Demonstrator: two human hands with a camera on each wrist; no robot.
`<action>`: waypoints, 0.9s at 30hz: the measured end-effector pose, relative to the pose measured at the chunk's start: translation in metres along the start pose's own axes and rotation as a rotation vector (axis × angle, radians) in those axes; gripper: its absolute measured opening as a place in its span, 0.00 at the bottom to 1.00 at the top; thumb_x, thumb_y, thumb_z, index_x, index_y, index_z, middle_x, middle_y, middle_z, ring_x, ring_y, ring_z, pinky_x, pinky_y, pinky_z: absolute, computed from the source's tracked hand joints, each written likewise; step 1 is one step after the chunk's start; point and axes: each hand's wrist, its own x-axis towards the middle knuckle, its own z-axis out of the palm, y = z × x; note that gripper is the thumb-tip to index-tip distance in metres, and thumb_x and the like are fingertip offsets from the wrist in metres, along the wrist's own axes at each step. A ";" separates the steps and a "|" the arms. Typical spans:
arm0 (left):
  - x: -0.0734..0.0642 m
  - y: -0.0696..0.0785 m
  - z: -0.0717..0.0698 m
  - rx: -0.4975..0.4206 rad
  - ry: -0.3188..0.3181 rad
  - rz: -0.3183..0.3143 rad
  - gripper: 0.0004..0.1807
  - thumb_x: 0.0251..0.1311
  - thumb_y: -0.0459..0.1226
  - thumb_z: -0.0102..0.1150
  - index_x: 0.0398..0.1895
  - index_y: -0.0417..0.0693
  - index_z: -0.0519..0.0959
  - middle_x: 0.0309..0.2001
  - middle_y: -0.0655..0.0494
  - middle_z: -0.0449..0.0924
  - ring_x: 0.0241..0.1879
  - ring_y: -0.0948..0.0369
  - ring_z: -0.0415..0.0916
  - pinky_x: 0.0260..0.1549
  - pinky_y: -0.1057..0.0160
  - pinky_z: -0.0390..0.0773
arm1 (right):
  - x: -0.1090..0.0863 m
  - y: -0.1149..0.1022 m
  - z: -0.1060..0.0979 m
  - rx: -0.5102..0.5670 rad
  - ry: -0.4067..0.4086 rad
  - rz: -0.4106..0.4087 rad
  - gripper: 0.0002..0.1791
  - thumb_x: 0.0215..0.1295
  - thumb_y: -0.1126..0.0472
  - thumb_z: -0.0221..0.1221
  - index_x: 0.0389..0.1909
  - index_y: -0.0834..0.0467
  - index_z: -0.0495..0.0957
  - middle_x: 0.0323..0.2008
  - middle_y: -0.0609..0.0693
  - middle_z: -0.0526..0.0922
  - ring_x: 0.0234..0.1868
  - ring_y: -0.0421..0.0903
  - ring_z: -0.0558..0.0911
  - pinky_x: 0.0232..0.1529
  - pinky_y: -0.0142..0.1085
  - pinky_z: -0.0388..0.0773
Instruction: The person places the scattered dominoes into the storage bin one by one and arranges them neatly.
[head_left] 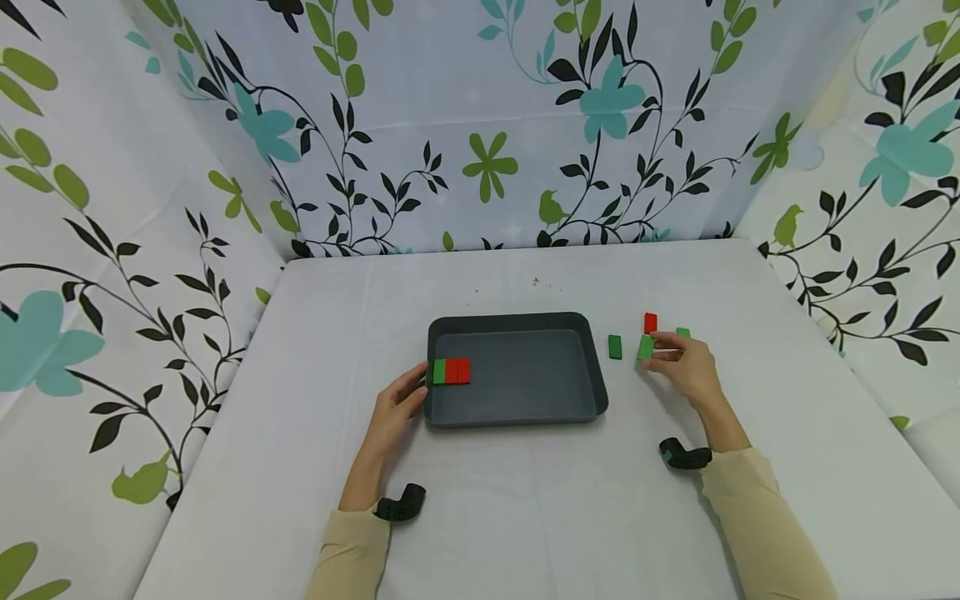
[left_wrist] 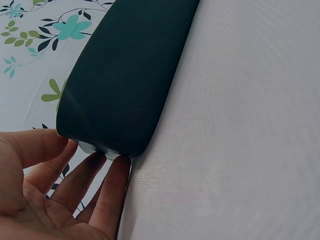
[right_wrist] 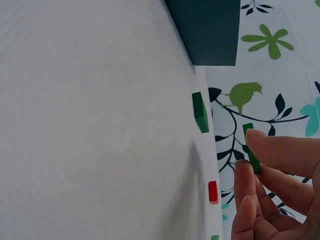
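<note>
My right hand (head_left: 688, 367) pinches a small green block (head_left: 646, 347) between thumb and fingers, to the right of the dark grey tray (head_left: 533, 373). In the right wrist view that green block (right_wrist: 253, 156) is raised off the table. The fingertips of my left hand (head_left: 390, 417) touch the outside of the tray's left end, the fingers fairly straight. Inside the tray, by its left wall, a green block (head_left: 438, 372) and two red blocks (head_left: 457, 372) lie side by side in a row.
Between the tray and my right hand lies a loose green block (head_left: 615, 347). A red block (head_left: 650, 322) is just beyond the held one, and another green block (head_left: 683, 332) shows partly behind my fingers. A white cloth (head_left: 517, 508) covers the table; patterned curtains (head_left: 420, 117) surround it.
</note>
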 end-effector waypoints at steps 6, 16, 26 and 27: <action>0.001 -0.001 -0.001 -0.006 -0.007 -0.004 0.26 0.72 0.31 0.48 0.72 0.44 0.64 0.72 0.43 0.62 0.71 0.50 0.62 0.48 0.73 0.72 | -0.002 -0.020 -0.001 0.099 0.075 -0.047 0.29 0.62 0.65 0.65 0.65 0.64 0.71 0.55 0.65 0.78 0.38 0.27 0.74 0.36 0.17 0.73; 0.001 0.000 0.000 -0.001 -0.001 -0.012 0.25 0.72 0.31 0.48 0.72 0.45 0.65 0.72 0.44 0.63 0.71 0.49 0.62 0.49 0.72 0.73 | -0.004 -0.059 0.010 0.240 0.082 -0.135 0.29 0.61 0.69 0.65 0.64 0.65 0.72 0.53 0.66 0.78 0.38 0.27 0.76 0.38 0.18 0.74; 0.001 -0.002 0.000 0.002 0.006 0.001 0.25 0.72 0.31 0.48 0.71 0.43 0.65 0.71 0.42 0.64 0.70 0.48 0.63 0.48 0.72 0.74 | 0.004 -0.088 0.047 0.251 -0.011 -0.166 0.28 0.60 0.68 0.65 0.63 0.64 0.73 0.53 0.64 0.78 0.45 0.47 0.81 0.38 0.20 0.75; 0.001 -0.002 0.000 0.000 0.007 -0.001 0.25 0.72 0.31 0.48 0.71 0.44 0.65 0.71 0.43 0.64 0.70 0.48 0.62 0.48 0.72 0.74 | 0.004 -0.091 0.053 0.250 -0.021 -0.172 0.28 0.60 0.68 0.66 0.63 0.64 0.73 0.52 0.64 0.79 0.46 0.50 0.81 0.38 0.20 0.75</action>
